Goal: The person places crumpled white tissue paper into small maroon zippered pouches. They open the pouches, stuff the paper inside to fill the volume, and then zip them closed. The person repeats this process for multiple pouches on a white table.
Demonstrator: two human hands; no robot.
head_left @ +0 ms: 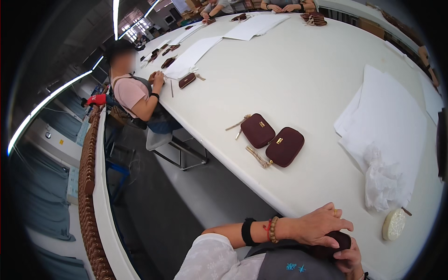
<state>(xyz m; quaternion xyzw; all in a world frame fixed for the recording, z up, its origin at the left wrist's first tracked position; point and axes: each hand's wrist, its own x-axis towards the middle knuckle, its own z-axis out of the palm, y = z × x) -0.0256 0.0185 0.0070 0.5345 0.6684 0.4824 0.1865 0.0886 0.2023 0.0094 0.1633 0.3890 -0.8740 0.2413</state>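
Close to my body at the table's near edge, a dark burgundy pouch (343, 239) is held between my two hands. My left hand (317, 226) lies over it from the left, with thumb and fingers bent around its top. Around its lower right side curl the fingers of my right hand (349, 257). Part of the pouch is hidden by the hands. Farther up the table lie two burgundy zip pouches, a smaller one (258, 130) and a larger one (285, 147), touching or nearly so. Each has a gold emblem and a pale wrapped strap.
White paper sheets (387, 126) spread at the right, with crumpled tissue (380, 179) on them. A round cream-coloured object (394, 224) sits nearby. Along the left edge, a co-worker in pink (132, 97) works near another pouch (187, 80). More people sit at the far end.
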